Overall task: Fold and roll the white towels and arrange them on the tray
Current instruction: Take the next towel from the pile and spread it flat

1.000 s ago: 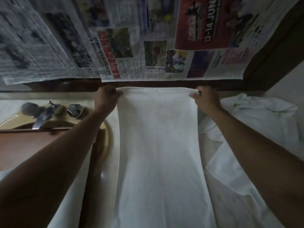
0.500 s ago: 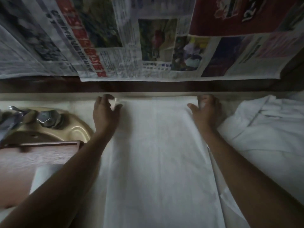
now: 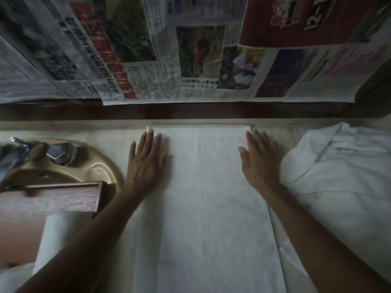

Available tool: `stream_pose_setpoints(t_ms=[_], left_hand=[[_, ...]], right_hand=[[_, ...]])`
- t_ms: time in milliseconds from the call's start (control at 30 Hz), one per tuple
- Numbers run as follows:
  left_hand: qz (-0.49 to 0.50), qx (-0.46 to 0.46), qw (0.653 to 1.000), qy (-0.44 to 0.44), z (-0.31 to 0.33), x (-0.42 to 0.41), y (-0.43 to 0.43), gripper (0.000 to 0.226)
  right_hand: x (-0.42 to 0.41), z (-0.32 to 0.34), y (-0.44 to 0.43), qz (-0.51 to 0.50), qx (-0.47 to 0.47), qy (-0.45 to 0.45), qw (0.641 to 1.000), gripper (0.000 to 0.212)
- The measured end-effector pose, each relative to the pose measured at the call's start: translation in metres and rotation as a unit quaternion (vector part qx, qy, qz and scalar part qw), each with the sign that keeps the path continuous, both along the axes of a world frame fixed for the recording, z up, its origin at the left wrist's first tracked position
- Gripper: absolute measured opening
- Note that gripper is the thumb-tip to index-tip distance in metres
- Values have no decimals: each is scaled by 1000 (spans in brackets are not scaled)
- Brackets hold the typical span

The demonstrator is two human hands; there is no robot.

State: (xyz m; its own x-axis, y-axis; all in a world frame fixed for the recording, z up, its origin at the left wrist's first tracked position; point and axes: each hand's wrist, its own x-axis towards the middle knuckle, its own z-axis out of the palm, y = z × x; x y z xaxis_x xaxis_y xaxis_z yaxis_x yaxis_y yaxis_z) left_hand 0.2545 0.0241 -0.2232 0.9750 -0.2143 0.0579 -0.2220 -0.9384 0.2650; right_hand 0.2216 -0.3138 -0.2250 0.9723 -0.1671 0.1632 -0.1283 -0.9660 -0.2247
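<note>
- Flat on the counter lies a long white towel (image 3: 207,197), folded into a narrow strip that runs from the near edge of the view up to the back ledge (image 3: 84,123).
- Left hand (image 3: 146,163) rests palm down on the towel's left edge near the far end, fingers straight and close together, gripping nothing.
- Right hand (image 3: 259,163) rests palm down on the towel's right edge, level with the left, fingers spread a little and thumb out toward the middle; it grips nothing either.
- Both bare forearms reach in from the bottom corners of the view.
- A wooden tray (image 3: 63,197) sits to the left of the towel, partly over the sink, and looks blurred.
- One rolled white towel (image 3: 53,240) lies on the tray, its length pointing away from the person.
- Behind the tray is a tan sink (image 3: 101,170) with a metal tap (image 3: 19,149) and a faceted knob (image 3: 56,151).
- A heap of loose white towels (image 3: 338,176) lies just right of the right hand, touching the wrist.
- Sheets of newspaper (image 3: 148,60) cover the wall above the ledge.
</note>
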Motion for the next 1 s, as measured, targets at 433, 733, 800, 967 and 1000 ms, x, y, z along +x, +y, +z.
stream_pose_setpoints(t_ms=[433, 733, 800, 967, 1000], left_hand=[[-6, -73, 997, 0, 0, -103, -9, 62], [-59, -50, 996, -41, -16, -184, -7, 59], [-7, -54, 998, -33, -14, -189, 13, 61], [-49, -118, 992, -10, -5, -259, -45, 60], [-66, -122, 990, 9, -7, -275, -55, 60]], right_hand=[[-104, -2, 20, 16, -11, -60, 998, 54], [-189, -11, 22, 63, -44, -8, 997, 55], [-195, -6, -4, 21, -54, -18, 998, 55], [-251, 5, 81, 82, 21, -5, 996, 57], [-266, 2, 95, 116, 19, 4, 993, 55]])
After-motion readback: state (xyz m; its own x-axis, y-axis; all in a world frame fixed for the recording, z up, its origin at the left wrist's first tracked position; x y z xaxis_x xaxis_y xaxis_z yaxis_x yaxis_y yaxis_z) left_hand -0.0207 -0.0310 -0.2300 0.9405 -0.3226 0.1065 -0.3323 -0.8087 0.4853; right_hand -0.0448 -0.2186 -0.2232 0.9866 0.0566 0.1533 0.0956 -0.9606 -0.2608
